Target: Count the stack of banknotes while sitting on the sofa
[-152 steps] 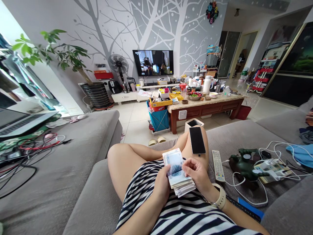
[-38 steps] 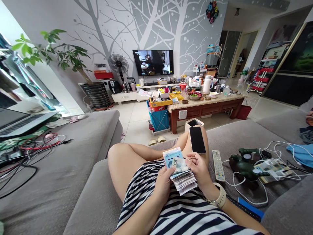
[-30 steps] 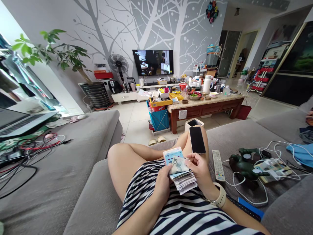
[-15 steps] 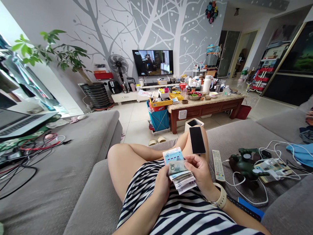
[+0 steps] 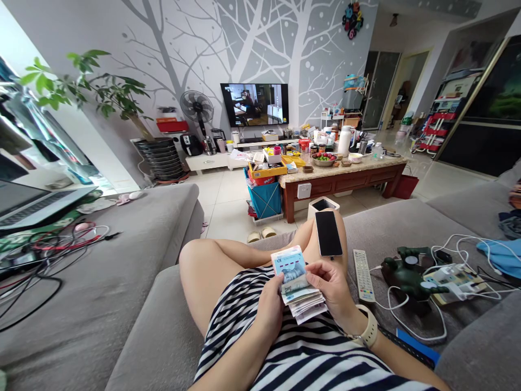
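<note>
My left hand (image 5: 269,304) is closed on a folded stack of banknotes (image 5: 292,267) above my striped lap, its thumb on the left edge. The upper notes stand up with a blue printed face showing; the other ends fan down toward me in several layers. At the right edge, my right hand (image 5: 331,285) pinches a greyish-green note (image 5: 296,284) between thumb and fingers, bent over the fold. A pale watch (image 5: 369,326) is on the right wrist. Just beyond, a black-screened phone (image 5: 328,233) lies on my right leg.
On the sofa to my right lie a remote control (image 5: 363,276), a dark green figure-shaped holder (image 5: 415,277) and a power strip (image 5: 458,285) with white cables. Tangled cables (image 5: 52,255) and a laptop (image 5: 36,209) are at left. A cluttered coffee table (image 5: 345,182) stands ahead.
The greyish-green note has folded down toward me, so more of the blue face behind it shows. My right fingers have shifted slightly with it; my left hand stays nearly in place.
</note>
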Tool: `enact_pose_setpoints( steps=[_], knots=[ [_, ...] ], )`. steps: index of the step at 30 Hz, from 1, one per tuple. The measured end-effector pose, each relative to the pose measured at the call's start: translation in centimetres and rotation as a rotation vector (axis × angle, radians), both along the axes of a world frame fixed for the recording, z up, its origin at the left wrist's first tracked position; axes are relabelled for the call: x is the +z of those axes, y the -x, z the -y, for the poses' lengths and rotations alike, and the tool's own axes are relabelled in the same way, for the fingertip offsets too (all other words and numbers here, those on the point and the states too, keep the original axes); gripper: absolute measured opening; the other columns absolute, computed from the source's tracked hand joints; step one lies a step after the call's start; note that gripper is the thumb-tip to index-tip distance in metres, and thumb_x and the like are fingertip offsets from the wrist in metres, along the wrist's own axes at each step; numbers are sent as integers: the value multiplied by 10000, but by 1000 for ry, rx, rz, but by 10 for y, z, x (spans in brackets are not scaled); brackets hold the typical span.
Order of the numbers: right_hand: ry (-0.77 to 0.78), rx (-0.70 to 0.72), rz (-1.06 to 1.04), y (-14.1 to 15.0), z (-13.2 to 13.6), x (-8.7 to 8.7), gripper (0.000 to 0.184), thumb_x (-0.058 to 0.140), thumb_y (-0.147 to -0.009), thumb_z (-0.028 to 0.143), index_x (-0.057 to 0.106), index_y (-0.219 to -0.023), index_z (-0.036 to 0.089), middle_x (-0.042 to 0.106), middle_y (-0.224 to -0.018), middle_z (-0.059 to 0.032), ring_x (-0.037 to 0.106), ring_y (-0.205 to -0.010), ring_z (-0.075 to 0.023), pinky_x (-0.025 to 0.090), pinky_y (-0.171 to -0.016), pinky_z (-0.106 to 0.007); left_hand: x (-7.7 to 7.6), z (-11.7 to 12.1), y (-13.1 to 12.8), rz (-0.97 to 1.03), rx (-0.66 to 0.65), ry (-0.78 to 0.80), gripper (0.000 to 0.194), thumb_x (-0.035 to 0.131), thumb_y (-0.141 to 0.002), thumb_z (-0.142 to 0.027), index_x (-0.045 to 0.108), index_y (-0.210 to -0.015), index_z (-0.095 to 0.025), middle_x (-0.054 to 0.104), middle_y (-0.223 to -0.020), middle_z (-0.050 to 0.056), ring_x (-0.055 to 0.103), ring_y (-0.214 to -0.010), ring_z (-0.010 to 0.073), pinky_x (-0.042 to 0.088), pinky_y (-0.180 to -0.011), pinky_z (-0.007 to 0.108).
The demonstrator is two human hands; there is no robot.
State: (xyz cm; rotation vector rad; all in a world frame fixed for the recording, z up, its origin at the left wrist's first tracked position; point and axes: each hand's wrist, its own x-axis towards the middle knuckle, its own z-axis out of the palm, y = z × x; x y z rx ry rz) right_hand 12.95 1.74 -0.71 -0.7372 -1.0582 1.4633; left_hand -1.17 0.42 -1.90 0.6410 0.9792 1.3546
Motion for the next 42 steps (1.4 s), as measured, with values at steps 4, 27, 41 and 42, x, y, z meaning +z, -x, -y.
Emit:
enact_pose_setpoints(
  steps=[4, 27, 41, 42],
  knots=[
    [0, 3, 5, 0, 0, 0, 218, 771, -662, 341, 640, -714, 175, 593, -600, 28, 496, -531, -109, 390, -514, -225, -2, 0, 0, 14, -2, -3, 291, 584, -743, -384, 727, -799, -138, 745, -854, 97, 670, -855, 288, 482, -824, 371],
    [22, -43, -5, 2, -7, -7, 288, 737, -705, 358, 523, -642, 176, 483, -527, 57, 386, -483, -87, 293, -481, -215, 3, 3, 0, 60, -33, -10, 243, 648, -711, -335, 714, -806, -121, 744, -829, 82, 666, -829, 276, 479, -826, 369],
    [54, -50, 96, 2, -12, -13, 339, 671, -717, 442, 476, -616, 183, 436, -560, 54, 360, -519, -101, 311, -499, -227, 20, 11, -8, 90, -40, 2, 176, 669, -681, -255, 718, -818, -156, 746, -855, 93, 671, -867, 288, 477, -832, 367],
    [48, -56, 107, 2, -12, -13, 338, 670, -718, 441, 476, -615, 183, 439, -563, 52, 363, -522, -102, 313, -501, -227, 20, 11, -8, 77, -35, 1, 180, 671, -679, -260, 718, -817, -156, 745, -852, 92, 670, -867, 287, 480, -820, 361]
  ],
)
